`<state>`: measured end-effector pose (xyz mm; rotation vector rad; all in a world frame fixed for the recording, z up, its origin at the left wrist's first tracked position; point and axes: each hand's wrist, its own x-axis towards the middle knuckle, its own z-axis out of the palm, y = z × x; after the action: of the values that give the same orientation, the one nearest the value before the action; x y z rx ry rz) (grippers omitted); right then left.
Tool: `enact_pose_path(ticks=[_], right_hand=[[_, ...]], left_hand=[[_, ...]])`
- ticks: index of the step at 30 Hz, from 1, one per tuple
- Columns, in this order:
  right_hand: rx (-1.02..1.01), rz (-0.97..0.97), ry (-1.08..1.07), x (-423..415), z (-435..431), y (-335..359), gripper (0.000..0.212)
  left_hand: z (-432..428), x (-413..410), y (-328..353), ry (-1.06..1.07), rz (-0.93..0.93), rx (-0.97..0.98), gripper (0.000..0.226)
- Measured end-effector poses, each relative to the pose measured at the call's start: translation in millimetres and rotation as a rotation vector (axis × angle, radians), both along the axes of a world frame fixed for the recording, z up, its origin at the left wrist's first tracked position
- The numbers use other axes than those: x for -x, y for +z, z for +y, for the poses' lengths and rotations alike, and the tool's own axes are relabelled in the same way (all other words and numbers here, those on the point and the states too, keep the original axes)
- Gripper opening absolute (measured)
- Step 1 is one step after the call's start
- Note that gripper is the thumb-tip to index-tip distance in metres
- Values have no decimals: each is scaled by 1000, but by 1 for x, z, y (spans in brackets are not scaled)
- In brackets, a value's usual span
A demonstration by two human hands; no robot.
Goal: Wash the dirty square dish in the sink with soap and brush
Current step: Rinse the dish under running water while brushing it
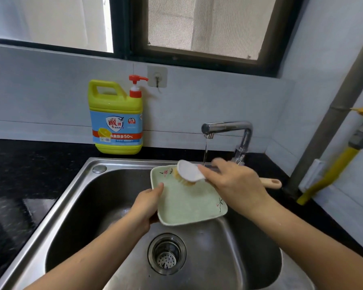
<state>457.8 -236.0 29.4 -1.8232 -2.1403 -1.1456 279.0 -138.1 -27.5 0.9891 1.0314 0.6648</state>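
A pale green square dish [189,204] with small flower prints is held tilted over the steel sink [76,197]. My left hand [147,204] grips its left edge, thumb on the inner face. My right hand [233,183] holds a brush [190,170] with a white head and yellowish bristles; the bristles press on the dish's upper part. The brush's beige handle end sticks out to the right past my hand. A thin stream of water falls from the chrome tap [228,127] just behind the dish.
A yellow dish soap jug [116,118] with a red pump stands on the black counter [19,164] behind the sink's left side. The sink drain strainer [167,254] lies below the dish. A grey pipe [331,114] and yellow gas hose [331,174] run along the right wall.
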Motion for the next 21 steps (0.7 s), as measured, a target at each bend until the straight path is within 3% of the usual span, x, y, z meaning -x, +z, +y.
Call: enact_pose_path(ticks=[4, 8, 14, 18, 21], right_hand=[[249, 89, -340, -3, -4, -13, 56], [302, 144, -451, 8, 6, -19, 52], [351, 66, -209, 47, 23, -32, 49], [523, 161, -157, 47, 5, -24, 52], [586, 108, -99, 42, -11, -15, 50]], left_hand=[[-2, -1, -3, 18, -1, -35, 29], [-3, -3, -9, 12, 11, -55, 31], [-6, -5, -13, -21, 1, -57, 39], [-4, -5, -15, 12, 13, -41, 46], [-1, -5, -16, 62, 29, -50, 45]])
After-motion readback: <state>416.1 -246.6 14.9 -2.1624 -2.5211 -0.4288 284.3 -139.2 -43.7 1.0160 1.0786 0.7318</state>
